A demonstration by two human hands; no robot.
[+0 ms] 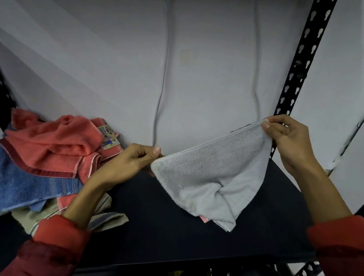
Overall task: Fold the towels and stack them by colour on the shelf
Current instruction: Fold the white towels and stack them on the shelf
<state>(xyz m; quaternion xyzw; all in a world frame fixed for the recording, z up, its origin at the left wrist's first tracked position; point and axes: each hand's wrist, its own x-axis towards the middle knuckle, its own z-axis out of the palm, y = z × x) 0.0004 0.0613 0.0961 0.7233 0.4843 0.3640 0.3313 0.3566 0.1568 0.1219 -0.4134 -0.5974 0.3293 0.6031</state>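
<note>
Nearest the camera, two red sleeves enter from the bottom corners, each arm reaching forward over the dark, flat shelf board.

The left hand has its fingers curled and its thumb pressed down, pinching the left corner of a pale grey terry towel. The right hand is raised higher and pinches the towel's opposite corner between thumb and fingertips, close in front of the black perforated metal upright of the shelf. The towel's top hem is stretched taut between the two hands and slopes up toward the right. Its body hangs down in a loose, twisted fold, and its lowest tip reaches the shelf board, where a small pink scrap shows at its edge.

On the left part of the shelf board lies an unfolded heap: a coral-red terry towel with a dark red border and a printed paper label on top, a blue terry towel beneath it, and a beige striped cloth partly under the left forearm. Behind everything is a plain pale wall with two thin cables running down it.
</note>
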